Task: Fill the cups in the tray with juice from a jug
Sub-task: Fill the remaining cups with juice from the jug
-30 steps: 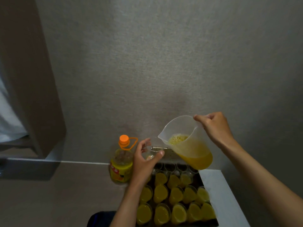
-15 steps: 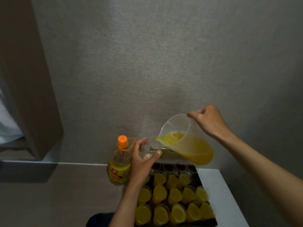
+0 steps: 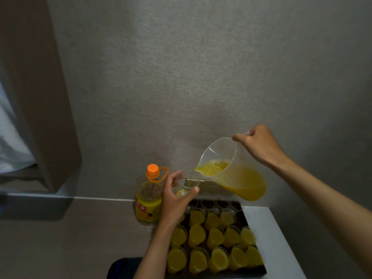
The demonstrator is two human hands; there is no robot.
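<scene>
Tray (image 3: 254, 267) sits on the bench (image 3: 278, 234) at its wall end. Progress, judged from fill levels: 3 rows nearest the person look filled, roughly 13 cups (image 3: 196, 232) showing yellow; exact count uncertain, since the left arm covers part of the tray. The row at the tray's far edge, about 4 cups (image 3: 220, 203), looks clear and unfilled. So most of the job appears done, with that far row and the cup in hand left.

Left hand (image 3: 174, 200) holds 1 clear cup (image 3: 188, 187) lifted above the tray's far left corner, fingers wrapped round it, mouth up. A thin stream runs into it; only a little juice is in the bottom.

Right hand (image 3: 259, 143) grips the jug (image 3: 231, 170) by its handle side, above the tray's far edge. Jug tilted: long axis runs from the base at lower right to the rim at upper left, spout pointing left and down at the cup. About half full.

Bottle (image 3: 150, 198), orange cap, stands just left of the tray.
</scene>
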